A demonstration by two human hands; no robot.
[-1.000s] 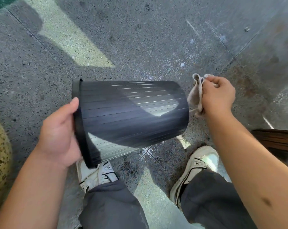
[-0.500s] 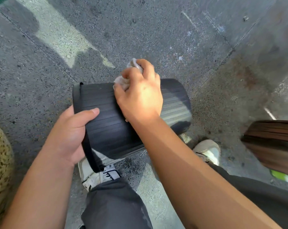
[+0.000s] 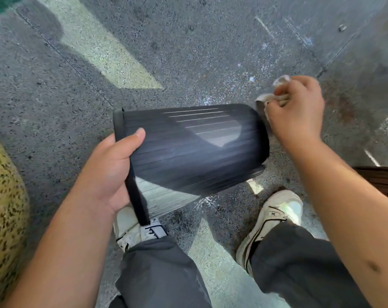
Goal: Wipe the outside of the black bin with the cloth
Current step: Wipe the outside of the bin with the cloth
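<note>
Head cam, looking straight down. The left hand is clamped on the rim of the bin, thumb lying over the outside wall and the rest of the fingers hidden on the inside, so the bin hangs sideways in the air with its open end at that hand and its closed bottom pointing off toward the other one. The bin is black plastic, a slightly tapered cylinder with fine ribs running along its length and a thicker smooth band at the rim; sun catches a pale patch on its top side and another along its underside. The right hand is balled into a fist around the cloth, a crumpled beige rag bunched at the thumb side, sitting just beside the bin's bottom edge. Can't tell if the rag is actually touching the plastic.

Below both hands there's a speckled grey concrete floor with thin seams and hard-edged sunlit patches. White sneakers and dark grey trousers sit under the bin. Beyond the left forearm there's something yellow with dark spots.
</note>
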